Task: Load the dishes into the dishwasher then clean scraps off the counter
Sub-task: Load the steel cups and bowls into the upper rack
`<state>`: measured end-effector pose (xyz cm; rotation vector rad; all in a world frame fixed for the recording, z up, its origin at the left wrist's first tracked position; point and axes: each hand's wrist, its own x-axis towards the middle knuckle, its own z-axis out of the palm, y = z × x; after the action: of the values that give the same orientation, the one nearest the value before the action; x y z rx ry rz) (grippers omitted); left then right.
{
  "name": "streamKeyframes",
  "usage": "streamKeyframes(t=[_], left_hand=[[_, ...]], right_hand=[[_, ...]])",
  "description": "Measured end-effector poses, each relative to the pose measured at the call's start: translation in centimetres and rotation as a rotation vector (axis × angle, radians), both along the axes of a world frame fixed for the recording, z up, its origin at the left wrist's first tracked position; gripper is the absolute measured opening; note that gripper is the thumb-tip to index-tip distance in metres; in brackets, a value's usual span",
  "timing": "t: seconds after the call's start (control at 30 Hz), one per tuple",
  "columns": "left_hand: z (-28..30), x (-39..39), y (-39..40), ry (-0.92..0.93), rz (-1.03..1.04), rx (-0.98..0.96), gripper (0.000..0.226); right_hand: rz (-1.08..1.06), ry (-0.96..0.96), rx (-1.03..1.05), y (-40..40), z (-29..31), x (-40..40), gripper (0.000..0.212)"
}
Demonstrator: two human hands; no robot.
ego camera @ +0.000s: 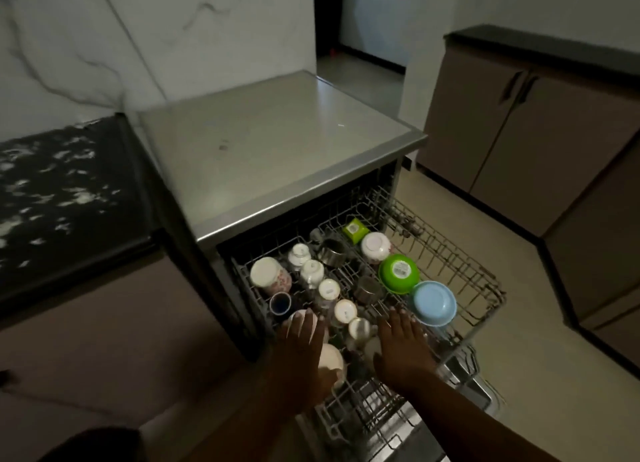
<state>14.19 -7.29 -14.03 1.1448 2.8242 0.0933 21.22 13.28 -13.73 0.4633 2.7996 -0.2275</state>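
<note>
Dim kitchen, pale floor; steel-topped dishwasher (277, 150) stands against a marbled wall, its upper rack (478, 288) pulled out. Rack holds upturned cups, a green bowl (398, 273) and a blue bowl (434, 302). Left hand (299, 351) and right hand (401, 347) lie flat over the rack's near part, fingers spread, gripping nothing. Blue bowl sits just beyond the right fingertips (412, 319).

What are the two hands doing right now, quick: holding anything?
Left hand: open and flat, fingers spread over the cups in the upper rack, gripping nothing.
Right hand: open and flat over the same rack, gripping nothing.
</note>
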Motion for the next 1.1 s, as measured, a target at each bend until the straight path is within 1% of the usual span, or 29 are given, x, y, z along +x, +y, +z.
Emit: streamKeyframes(t=[0.1, 0.2, 0.27, 0.37, 0.43, 0.53, 0.57, 0.6, 0.63, 0.67, 0.7, 0.8, 0.87, 0.9, 0.93, 1.0, 1.03, 1.1], left_hand=[[1.5, 4.1, -3.2, 0.009, 0.093, 0.001, 0.093], [3.4, 9.3, -6.2, -0.010, 0.182, 0.006, 0.091], [4.4, 11.8, -7.7, -0.065, 0.239, -0.015, 0.091], [5.2, 13.8, -8.7, -0.173, 0.298, -0.068, 0.091], [6.1, 14.8, -8.4, -0.218, 0.316, -0.086, 0.089], [7.3, 15.9, -7.0, -0.173, 0.324, -0.064, 0.092], [8.0, 16.1, -6.5, -0.174, 0.320, -0.037, 0.097], [8.2, 16.2, -5.9, -0.201, 0.338, 0.034, 0.107], [7.7, 16.2, -5.4, -0.146, 0.360, 0.084, 0.116], [7.1, 16.4, -4.7, -0.195, 0.390, 0.059, 0.120], [6.8, 16.5, -3.8, -0.230, 0.411, 0.027, 0.119], [6.1, 16.7, -0.3, -0.294, 0.533, -0.022, 0.099], [5.2, 17.0, 2.5, -0.306, 0.616, 0.066, 0.094], [4.9, 17.4, 4.0, -0.301, 0.671, 0.154, 0.088], [4.5, 17.8, 5.6, -0.330, 0.759, 0.263, 0.077], [3.8, 18.7, 9.0, -0.399, 0.953, 0.518, 0.053], [2.7, 19.0, 10.7, -0.474, 1.082, 0.637, 0.047], [1.4, 19.1, 13.5, -0.671, 1.341, 0.888, 0.048]], right_hand=[[0.047, 0.081, -0.031, -2.0, 1.3, 3.2, 0.079], [0.033, 0.090, -0.046, -3.4, 2.2, 7.0, 0.069], [0.038, 0.062, -0.047, -3.8, 3.3, 9.0, 0.067], [0.040, 0.050, -0.034, -3.3, 5.3, 11.3, 0.071], [0.020, 0.041, -0.045, -2.6, 6.5, 12.4, 0.076], [-0.009, 0.006, -0.035, -1.1, 7.8, 13.4, 0.081], [-0.022, 0.002, -0.033, -0.5, 8.1, 13.6, 0.082], [-0.032, -0.001, -0.038, 0.1, 8.4, 13.8, 0.083], [-0.035, -0.004, -0.044, 0.7, 8.5, 14.0, 0.084], [-0.032, -0.006, -0.046, 1.5, 8.4, 14.2, 0.084], [-0.021, -0.001, -0.041, 2.3, 8.3, 14.4, 0.084], [0.019, 0.014, -0.029, 5.1, 7.8, 15.2, 0.082], [0.037, 0.013, -0.054, 7.6, 7.0, 15.9, 0.079], [0.035, 0.007, -0.092, 9.0, 6.5, 16.3, 0.078], [0.034, 0.010, -0.152, 10.4, 6.2, 16.7, 0.078], [-0.040, 0.050, -0.379, 13.5, 5.4, 17.3, 0.073], [-0.115, 0.047, -0.507, 14.9, 5.0, 17.4, 0.070], [-0.303, -0.025, -0.693, 17.6, 4.2, 17.2, 0.070]])
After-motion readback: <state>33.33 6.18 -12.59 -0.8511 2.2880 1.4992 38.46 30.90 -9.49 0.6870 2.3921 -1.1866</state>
